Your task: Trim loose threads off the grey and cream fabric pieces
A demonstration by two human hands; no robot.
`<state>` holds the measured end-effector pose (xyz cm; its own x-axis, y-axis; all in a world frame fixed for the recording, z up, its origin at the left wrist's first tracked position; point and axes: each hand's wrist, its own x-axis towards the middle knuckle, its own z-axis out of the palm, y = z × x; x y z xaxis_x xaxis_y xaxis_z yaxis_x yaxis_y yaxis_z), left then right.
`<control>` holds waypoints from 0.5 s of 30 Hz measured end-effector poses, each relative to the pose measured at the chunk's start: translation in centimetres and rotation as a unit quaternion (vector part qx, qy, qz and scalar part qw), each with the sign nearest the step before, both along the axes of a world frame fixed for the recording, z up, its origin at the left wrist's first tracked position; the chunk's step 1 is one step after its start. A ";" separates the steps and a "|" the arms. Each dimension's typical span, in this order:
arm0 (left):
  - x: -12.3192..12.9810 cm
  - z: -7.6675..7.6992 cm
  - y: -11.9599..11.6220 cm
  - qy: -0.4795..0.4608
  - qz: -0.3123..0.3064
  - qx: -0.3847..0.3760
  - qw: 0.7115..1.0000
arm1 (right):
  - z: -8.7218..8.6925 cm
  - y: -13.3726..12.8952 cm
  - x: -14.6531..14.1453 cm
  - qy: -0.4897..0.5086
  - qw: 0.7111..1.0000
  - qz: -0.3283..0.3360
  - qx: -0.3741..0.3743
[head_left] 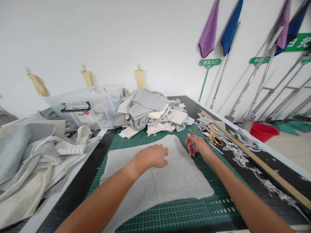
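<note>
Grey fabric spreads beneath the left fingers, its right edge just beside the right fingertips. It looks light, soft and limp, likely to wrinkle if pushed; a gentle pinch at a corner, with a palm flat near the middle, should suit it. Beyond both sets of fingers sits a cloth pile. The left hand has loosely curled fingers, seemingly empty; whether they touch, I cannot tell. The right hand grasps a slim bluish tool.
</note>
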<state>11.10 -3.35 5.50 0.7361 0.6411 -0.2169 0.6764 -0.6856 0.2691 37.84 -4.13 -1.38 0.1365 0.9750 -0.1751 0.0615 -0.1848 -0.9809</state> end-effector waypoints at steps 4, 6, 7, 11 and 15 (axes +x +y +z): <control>-3.6 -0.4 -2.7 -0.035 0.030 0.010 0.999 | 1.8 -1.5 -0.2 0.043 0.992 0.111 -0.043; -5.0 -0.4 -3.6 -0.024 0.059 0.023 0.998 | 2.5 -2.3 -0.2 0.051 0.979 0.183 -0.068; -5.6 -0.4 -4.0 -0.015 0.075 0.029 0.997 | 2.7 -2.7 -0.3 0.047 0.972 0.215 -0.084; -7.0 -0.4 -5.4 0.017 0.129 0.049 0.990 | 3.1 -3.5 -0.4 0.005 0.959 0.254 -0.129; -8.0 -0.1 -6.9 0.017 0.149 0.046 0.988 | 3.0 -3.4 -0.3 -0.015 0.971 0.222 -0.092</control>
